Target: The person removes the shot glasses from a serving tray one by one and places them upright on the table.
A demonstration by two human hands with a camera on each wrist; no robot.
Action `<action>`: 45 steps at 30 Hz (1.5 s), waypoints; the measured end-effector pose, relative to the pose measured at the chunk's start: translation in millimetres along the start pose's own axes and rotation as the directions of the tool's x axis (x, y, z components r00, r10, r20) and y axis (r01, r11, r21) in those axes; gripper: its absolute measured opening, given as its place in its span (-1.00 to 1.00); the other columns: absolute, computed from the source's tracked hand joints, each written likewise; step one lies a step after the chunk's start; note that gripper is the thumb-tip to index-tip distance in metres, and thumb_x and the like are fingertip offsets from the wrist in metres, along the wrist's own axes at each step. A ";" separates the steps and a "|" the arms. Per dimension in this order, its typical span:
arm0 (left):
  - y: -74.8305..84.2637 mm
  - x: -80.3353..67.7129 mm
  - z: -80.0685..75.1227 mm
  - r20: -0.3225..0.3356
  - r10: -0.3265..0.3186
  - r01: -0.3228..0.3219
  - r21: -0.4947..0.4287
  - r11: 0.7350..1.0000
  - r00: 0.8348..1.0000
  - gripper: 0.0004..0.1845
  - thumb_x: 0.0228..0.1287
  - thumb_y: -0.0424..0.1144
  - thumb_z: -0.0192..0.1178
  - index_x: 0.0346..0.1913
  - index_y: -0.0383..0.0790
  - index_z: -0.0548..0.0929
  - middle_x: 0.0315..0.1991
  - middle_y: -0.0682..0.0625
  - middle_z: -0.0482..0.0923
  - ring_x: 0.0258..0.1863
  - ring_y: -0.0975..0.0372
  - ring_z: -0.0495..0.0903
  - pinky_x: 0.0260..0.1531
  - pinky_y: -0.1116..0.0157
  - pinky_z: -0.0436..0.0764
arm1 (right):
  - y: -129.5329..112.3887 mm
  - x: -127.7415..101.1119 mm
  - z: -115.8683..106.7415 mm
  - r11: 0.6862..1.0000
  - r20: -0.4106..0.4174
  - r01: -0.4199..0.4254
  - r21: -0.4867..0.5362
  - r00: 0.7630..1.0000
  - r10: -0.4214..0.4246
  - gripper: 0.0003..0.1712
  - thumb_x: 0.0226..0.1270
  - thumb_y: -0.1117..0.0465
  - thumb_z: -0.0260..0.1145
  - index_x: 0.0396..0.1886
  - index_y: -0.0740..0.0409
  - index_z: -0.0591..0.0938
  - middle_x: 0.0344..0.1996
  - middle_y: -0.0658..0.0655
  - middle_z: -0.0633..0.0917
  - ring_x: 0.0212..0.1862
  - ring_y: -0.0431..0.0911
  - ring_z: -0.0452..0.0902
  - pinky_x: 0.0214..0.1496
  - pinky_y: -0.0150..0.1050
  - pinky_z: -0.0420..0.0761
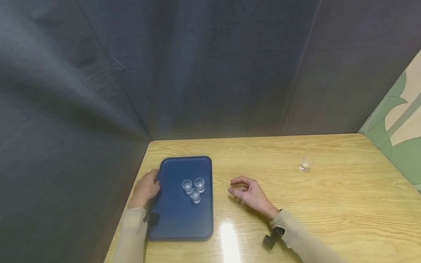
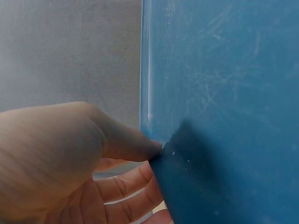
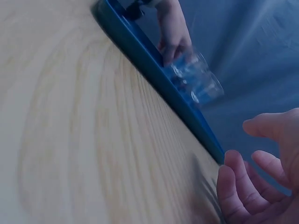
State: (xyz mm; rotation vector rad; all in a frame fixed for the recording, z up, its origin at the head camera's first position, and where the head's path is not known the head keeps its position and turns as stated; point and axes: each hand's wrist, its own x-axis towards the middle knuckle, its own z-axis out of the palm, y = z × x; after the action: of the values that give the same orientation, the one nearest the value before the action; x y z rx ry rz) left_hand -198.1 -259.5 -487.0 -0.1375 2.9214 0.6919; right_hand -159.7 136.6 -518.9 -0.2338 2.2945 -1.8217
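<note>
A blue tray [image 1: 177, 223] lies on the left part of the wooden table. Three small clear glasses stand grouped on it: a left one [image 1: 187, 186], a right one [image 1: 199, 184] and a nearer one [image 1: 195, 195]. My left hand [image 1: 144, 189] grips the tray's left edge. In the left wrist view the thumb [image 2: 135, 143] presses on the rim while the other fingers are below it. To the right of the tray, over the table, is my right hand [image 1: 250, 193]. Its fingers are loosely bent and hold nothing, as the right wrist view shows.
Another small clear glass [image 1: 305, 163] stands apart on the table [image 1: 329, 204], toward the back right. Dark cloth [image 1: 217, 73] hangs along the back and left sides of the table. A green and beige patterned surface [image 1: 399, 120] borders the right side.
</note>
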 end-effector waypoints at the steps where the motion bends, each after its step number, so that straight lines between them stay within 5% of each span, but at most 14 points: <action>1: -0.4 0.1 -0.1 0.000 -0.001 0.001 -0.001 1.000 1.000 -0.44 0.54 -0.32 0.07 0.54 -0.37 0.39 0.19 -0.37 0.64 0.10 -0.18 0.70 0.11 -0.24 0.66 | -1.2 0.6 3.9 1.000 0.007 0.008 0.006 1.000 -0.008 -0.52 0.39 0.19 0.50 0.19 0.35 0.65 -0.13 0.28 0.85 -0.45 -0.12 0.68 -0.39 -0.31 0.68; 14: -1.1 1.1 1.1 -0.002 -0.005 0.005 -0.001 1.000 1.000 -0.42 0.54 -0.33 0.08 0.54 -0.38 0.37 0.14 -0.36 0.65 0.03 -0.15 0.71 0.07 -0.22 0.68 | -15.9 6.7 47.1 0.999 0.084 0.019 0.029 0.996 -0.021 -0.53 0.33 0.21 0.54 0.16 0.31 0.68 -0.30 0.25 0.84 -0.49 -0.11 0.66 -0.45 -0.32 0.67; 24: -0.6 0.9 -0.4 -0.009 -0.004 0.004 -0.003 1.000 1.000 -0.42 0.52 -0.33 0.07 0.54 -0.39 0.38 0.13 -0.35 0.65 0.02 -0.14 0.71 0.07 -0.22 0.67 | -18.4 20.2 71.0 0.998 0.059 0.057 0.018 0.997 -0.058 -0.54 0.32 0.25 0.54 0.17 0.31 0.69 -0.06 0.30 0.81 -0.41 -0.22 0.65 -0.46 -0.41 0.62; 45: -2.1 2.6 3.0 -0.014 -0.008 0.008 -0.007 1.000 1.000 -0.41 0.53 -0.31 0.08 0.55 -0.38 0.37 0.15 -0.34 0.66 0.04 -0.14 0.71 0.09 -0.23 0.67 | -22.8 40.5 88.6 0.989 -0.008 0.103 -0.102 0.994 -0.105 -0.57 0.24 0.23 0.60 0.11 0.13 0.76 -0.05 0.16 0.81 -0.40 -0.25 0.64 -0.42 -0.39 0.65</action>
State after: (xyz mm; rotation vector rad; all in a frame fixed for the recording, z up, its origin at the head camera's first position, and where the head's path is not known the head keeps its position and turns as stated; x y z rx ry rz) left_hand -200.1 -260.2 -491.0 -0.1546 2.9302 0.7026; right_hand -176.3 37.9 -518.6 -0.3650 2.4295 -1.7605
